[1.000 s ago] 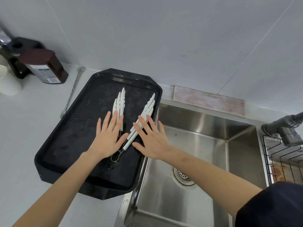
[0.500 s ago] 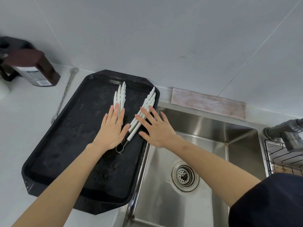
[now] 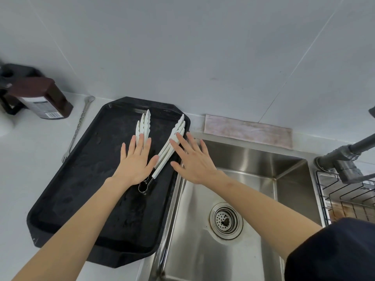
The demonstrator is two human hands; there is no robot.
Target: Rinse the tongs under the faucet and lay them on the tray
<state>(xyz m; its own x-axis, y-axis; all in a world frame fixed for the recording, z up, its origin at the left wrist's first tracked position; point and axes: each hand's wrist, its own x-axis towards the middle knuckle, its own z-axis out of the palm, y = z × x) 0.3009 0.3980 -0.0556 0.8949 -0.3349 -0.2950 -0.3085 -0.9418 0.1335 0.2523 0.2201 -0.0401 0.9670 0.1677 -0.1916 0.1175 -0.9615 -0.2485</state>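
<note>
Tongs (image 3: 165,153) lie on the tray (image 3: 81,179).
Your left hand (image 3: 135,164) and right hand (image 3: 194,161) spread flat, fingers straight, gripping nothing.

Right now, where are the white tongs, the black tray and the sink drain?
white plastic tongs (image 3: 177,131): head view, right arm's scalloped tip.
black plastic tray (image 3: 81,179): head view, bare floor.
round steel sink drain (image 3: 225,220): head view, strainer centre.

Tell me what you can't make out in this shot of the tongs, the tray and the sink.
Head view only:
- Tongs: the left hand covers the middle of the left arms; whether it touches them is unclear.
- Right hand: whether it touches the tongs or tray is unclear.
- Faucet: cut off by the right edge, spout and any water unseen.
- Bottle: blurred, label unreadable.
- Rack: cut by the edge and a dark sleeve.
</note>
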